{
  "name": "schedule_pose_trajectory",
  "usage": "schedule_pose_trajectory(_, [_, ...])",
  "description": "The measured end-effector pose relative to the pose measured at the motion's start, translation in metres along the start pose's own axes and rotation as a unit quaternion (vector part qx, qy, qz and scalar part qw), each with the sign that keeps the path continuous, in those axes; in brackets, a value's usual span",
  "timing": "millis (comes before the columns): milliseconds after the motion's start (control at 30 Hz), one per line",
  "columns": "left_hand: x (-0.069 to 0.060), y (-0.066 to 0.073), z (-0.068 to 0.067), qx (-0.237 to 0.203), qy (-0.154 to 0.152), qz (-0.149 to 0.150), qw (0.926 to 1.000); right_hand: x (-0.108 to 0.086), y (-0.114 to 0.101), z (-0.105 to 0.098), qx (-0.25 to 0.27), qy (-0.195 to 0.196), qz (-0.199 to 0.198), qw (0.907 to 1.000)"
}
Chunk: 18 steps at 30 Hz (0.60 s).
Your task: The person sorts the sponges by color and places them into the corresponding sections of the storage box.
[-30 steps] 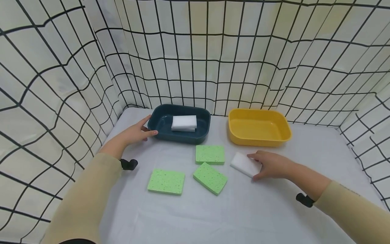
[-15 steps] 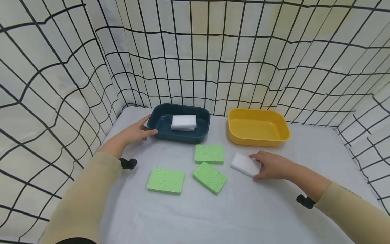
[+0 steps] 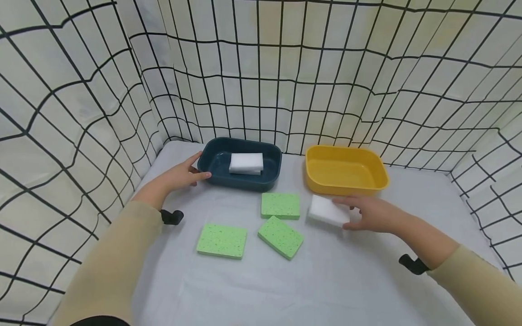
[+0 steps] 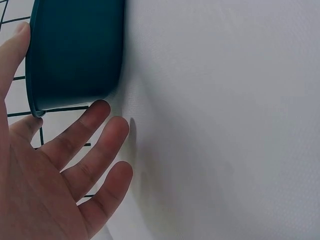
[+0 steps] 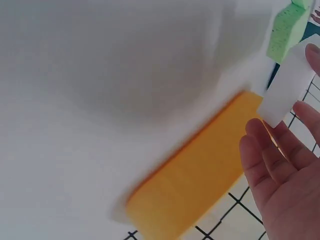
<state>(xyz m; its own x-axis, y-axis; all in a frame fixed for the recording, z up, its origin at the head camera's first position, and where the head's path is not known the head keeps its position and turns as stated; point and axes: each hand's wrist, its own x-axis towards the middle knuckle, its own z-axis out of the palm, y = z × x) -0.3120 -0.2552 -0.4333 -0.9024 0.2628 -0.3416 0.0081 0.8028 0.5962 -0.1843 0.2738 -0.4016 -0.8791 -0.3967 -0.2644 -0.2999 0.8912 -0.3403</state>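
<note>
The right hand [image 3: 373, 214] pinches a white sponge [image 3: 327, 211] between thumb and fingers, just in front of the yellow tray [image 3: 346, 186]. In the right wrist view the white sponge [image 5: 286, 87] is held at one end, its other fingers extended near the yellow tray [image 5: 200, 170]. The left hand [image 3: 178, 177] rests against the left end of the dark teal tray [image 3: 240, 183], fingers spread. A white sponge [image 3: 246, 161] lies in that tray on another white piece. In the left wrist view the left hand [image 4: 65, 175] touches the teal tray's [image 4: 77, 55] rim with thumb and a finger.
Three green sponges lie on the white cloth: one [image 3: 280, 206] below the gap between the trays, one angled [image 3: 280, 237] in front of it, one [image 3: 222, 241] at the left. A black wire grid [image 3: 277, 81] stands behind and on both sides.
The right hand has lifted the white sponge from the cloth and moved it slightly toward the yellow tray. The left hand stays at the teal tray.
</note>
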Motion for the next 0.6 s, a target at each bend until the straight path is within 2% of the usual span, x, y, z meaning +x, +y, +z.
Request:
schedule_pose_trajectory(167, [0.001, -0.001, 0.0, -0.005, -0.001, 0.0, 1.0, 0.006, -0.009, -0.013, 0.0, 0.005, -0.028, 0.9996])
schedule_pose_trajectory(267, [0.001, -0.001, 0.001, -0.009, -0.002, 0.0, 1.0, 0.013, -0.017, -0.02, 0.001, 0.004, -0.026, 0.9996])
schedule_pose_trajectory(600, [0.0, -0.002, 0.001, -0.012, 0.0, 0.0, 0.9999, 0.05, -0.047, -0.042, 0.01, 0.046, -0.051, 0.9976])
